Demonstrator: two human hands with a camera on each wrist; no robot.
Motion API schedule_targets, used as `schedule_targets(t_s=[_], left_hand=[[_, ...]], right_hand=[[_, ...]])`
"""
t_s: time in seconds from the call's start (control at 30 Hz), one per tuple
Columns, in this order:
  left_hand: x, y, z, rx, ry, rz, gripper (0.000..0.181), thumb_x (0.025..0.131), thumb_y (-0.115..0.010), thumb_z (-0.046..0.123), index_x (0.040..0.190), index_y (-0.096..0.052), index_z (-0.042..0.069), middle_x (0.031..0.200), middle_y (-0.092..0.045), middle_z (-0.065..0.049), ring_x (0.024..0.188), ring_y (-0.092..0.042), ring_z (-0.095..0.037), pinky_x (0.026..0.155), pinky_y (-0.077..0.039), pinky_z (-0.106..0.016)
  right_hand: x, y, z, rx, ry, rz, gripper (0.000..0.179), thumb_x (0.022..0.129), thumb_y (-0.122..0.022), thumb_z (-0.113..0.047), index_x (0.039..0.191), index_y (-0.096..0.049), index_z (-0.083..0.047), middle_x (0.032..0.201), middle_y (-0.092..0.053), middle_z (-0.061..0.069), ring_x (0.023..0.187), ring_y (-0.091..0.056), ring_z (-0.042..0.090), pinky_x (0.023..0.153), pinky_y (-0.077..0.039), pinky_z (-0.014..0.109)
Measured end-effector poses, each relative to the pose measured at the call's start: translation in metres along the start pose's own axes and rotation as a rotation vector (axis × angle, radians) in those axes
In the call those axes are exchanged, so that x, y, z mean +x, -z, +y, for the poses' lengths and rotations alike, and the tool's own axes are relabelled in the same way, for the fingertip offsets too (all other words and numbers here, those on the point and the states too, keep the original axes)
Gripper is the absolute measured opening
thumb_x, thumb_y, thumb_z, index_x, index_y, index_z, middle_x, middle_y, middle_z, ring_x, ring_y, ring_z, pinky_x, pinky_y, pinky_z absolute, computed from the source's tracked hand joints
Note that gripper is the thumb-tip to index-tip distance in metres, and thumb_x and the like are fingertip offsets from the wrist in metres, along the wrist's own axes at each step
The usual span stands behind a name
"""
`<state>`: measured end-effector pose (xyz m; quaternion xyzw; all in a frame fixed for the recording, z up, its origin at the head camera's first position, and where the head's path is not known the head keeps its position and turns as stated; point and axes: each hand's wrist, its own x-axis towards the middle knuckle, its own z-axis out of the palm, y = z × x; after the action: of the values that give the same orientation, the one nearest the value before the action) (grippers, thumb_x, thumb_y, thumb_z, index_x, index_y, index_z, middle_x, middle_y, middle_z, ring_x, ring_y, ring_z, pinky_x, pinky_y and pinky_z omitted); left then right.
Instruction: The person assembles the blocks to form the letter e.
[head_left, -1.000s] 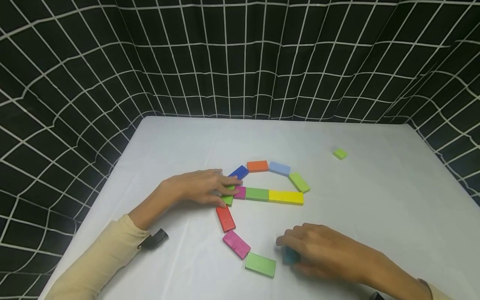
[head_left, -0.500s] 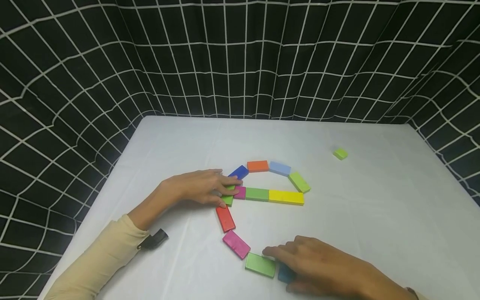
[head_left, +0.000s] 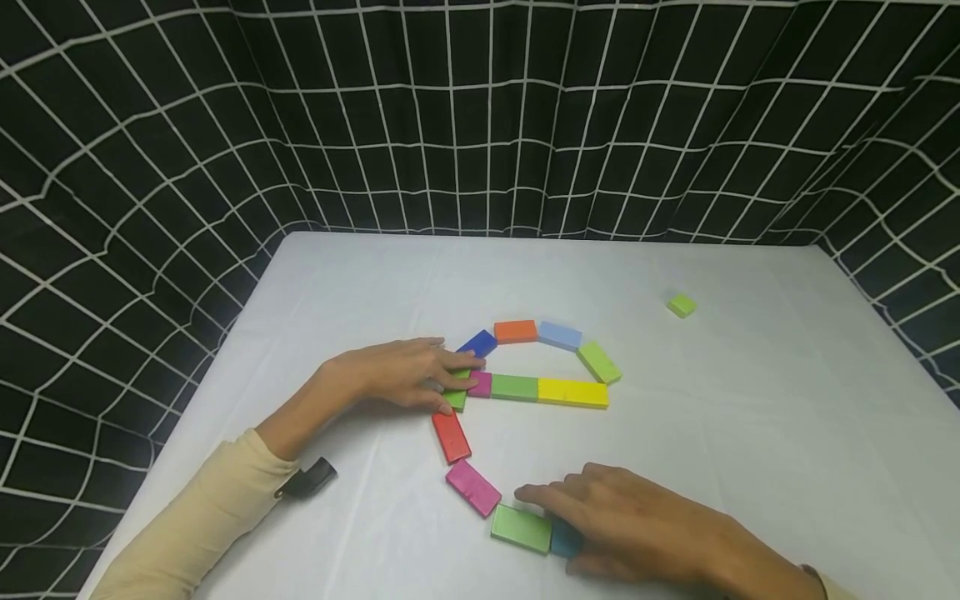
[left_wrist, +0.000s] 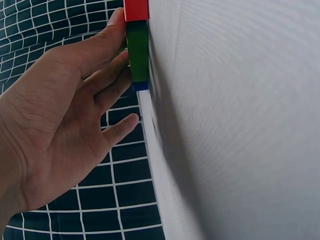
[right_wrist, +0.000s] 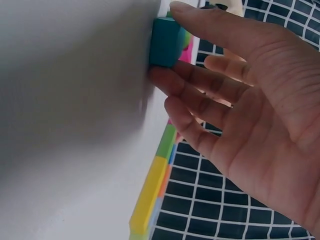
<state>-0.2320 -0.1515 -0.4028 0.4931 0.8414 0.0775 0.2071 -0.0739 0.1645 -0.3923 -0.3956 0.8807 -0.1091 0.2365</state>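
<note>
My right hand (head_left: 637, 525) pinches a teal block (right_wrist: 167, 42) between thumb and fingers at the tabletop. In the head view that block sits right at the end of a light green block (head_left: 521, 528), partly hidden by the hand. My left hand (head_left: 405, 375) rests with extended fingers over a green block (head_left: 455, 402) and a small magenta block (head_left: 483, 385); its thumb reaches the top of a red block (head_left: 452, 438). A larger magenta block (head_left: 473, 488) links the red and light green ones in a curve.
A green block (head_left: 514, 388) and a yellow block (head_left: 572, 394) continue the straight row. Blue (head_left: 479, 343), orange (head_left: 515, 332), light blue (head_left: 559, 335) and lime (head_left: 598, 362) blocks arch above it. One loose lime block (head_left: 682, 305) lies back right. Dark gridded cloth surrounds the white table (head_left: 750, 400).
My right hand has moved left with the teal block, bringing it from apart to right beside the light green block's end. My left hand has stayed in place.
</note>
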Motion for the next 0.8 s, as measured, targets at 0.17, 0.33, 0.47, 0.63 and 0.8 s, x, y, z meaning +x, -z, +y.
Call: schedule_targets(t_s=[0.17,0.33,0.47,0.63,0.8], left_hand=[[0.0,-0.001,-0.001,-0.003,-0.007,0.01,0.051,0.103,-0.066,0.037,0.15,-0.055,0.022,0.169,-0.04,0.001,0.157,-0.04,-0.023,0.133,-0.022,-0.052],[-0.001,-0.001,-0.001,0.005,-0.014,0.01,0.051,0.103,-0.066,0.037,0.15,-0.055,0.021,0.17,-0.04,0.0,0.157,-0.04,-0.022,0.133,-0.022,-0.052],[-0.001,0.0,-0.001,0.015,-0.005,0.012,0.052,0.103,-0.066,0.037,0.15,-0.055,0.022,0.17,-0.039,0.001,0.157,-0.04,-0.022,0.133,-0.022,-0.051],[-0.002,0.0,0.001,0.004,0.009,0.004,0.051,0.102,-0.067,0.036,0.15,-0.055,0.023,0.17,-0.04,0.002,0.157,-0.04,-0.023,0.133,-0.023,-0.052],[-0.002,0.0,0.002,0.002,0.018,-0.012,0.051,0.103,-0.066,0.037,0.151,-0.054,0.023,0.17,-0.038,0.003,0.158,-0.038,-0.024,0.133,-0.021,-0.051]], right_hand=[[0.001,0.001,0.0,-0.009,-0.013,-0.028,0.075,0.089,-0.083,-0.042,0.153,-0.045,-0.042,0.129,-0.068,-0.024,0.108,-0.064,-0.002,0.099,-0.06,0.036],[0.001,0.003,0.0,-0.023,-0.026,-0.05,0.077,0.089,-0.083,-0.043,0.154,-0.043,-0.045,0.127,-0.068,-0.025,0.105,-0.062,-0.001,0.098,-0.061,0.036],[0.001,0.008,0.001,-0.044,-0.002,-0.047,0.075,0.091,-0.08,-0.047,0.155,-0.042,-0.043,0.129,-0.067,-0.024,0.106,-0.062,0.0,0.098,-0.06,0.035],[-0.003,0.02,0.003,-0.065,0.026,-0.017,0.07,0.093,-0.077,-0.048,0.155,-0.046,-0.037,0.126,-0.069,-0.024,0.103,-0.061,0.001,0.094,-0.061,0.032],[-0.009,0.037,0.005,-0.116,0.035,0.03,0.072,0.089,-0.082,-0.042,0.154,-0.05,-0.037,0.125,-0.071,-0.022,0.105,-0.065,0.004,0.093,-0.062,0.034]])
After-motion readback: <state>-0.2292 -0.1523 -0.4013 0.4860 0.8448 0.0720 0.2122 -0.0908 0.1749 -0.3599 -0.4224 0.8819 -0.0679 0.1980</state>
